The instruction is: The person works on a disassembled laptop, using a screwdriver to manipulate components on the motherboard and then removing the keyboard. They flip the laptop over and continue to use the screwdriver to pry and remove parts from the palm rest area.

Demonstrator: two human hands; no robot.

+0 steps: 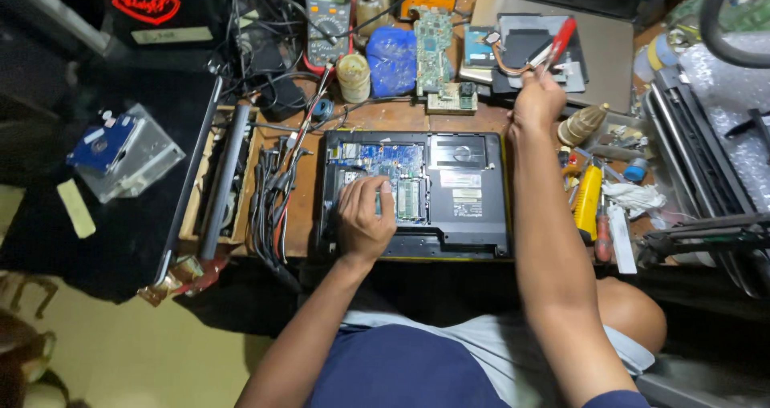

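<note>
At the left edge of the workbench (377,119) a silver drive cage (128,155) rests on black cloth, and a bundle of cables (269,204) lies just beside the opened laptop (449,195). The laptop sits underside up at the middle of the front edge, its cover off over the left half, so a blue circuit board (381,161) and a green memory module (409,199) show; the right half is still black plastic with pale labels. The left hand (362,216) rests on that exposed bay, fingers curled and pressed together against the board beside the module. A light, steady press there seems wise, away from the bare components. The right hand (536,99) is raised over the back edge, pinching a red-handled tool (557,46). A yellow tool (588,199) lies near the right edge.
</note>
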